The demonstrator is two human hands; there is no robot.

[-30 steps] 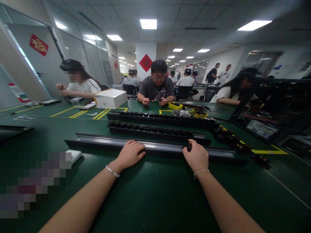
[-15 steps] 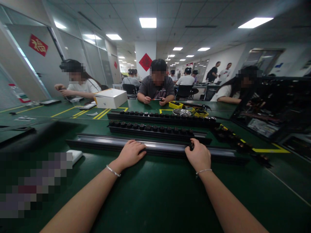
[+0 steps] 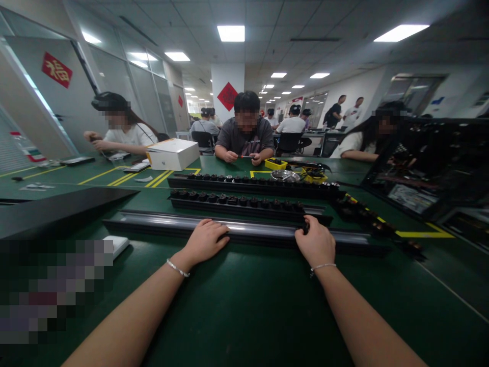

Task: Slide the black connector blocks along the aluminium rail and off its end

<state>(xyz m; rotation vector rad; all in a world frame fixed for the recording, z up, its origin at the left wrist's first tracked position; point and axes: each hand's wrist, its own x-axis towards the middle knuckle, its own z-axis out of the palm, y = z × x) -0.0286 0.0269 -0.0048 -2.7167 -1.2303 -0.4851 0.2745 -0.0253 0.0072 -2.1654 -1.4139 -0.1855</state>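
Overhead, light panels [image 3: 231, 33] glow; a rail [image 3: 262, 232] crosses the green table [image 3: 244, 306].

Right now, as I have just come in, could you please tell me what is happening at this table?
The person's left hand rests on the nearest rail, and the right hand holds a small dark part at the same rail, farther to the right. Beyond it lie a middle rail and a far rail, both carrying rows of dark pieces. Across the table, a co-worker in a dark shirt holds a thin object in both hands.
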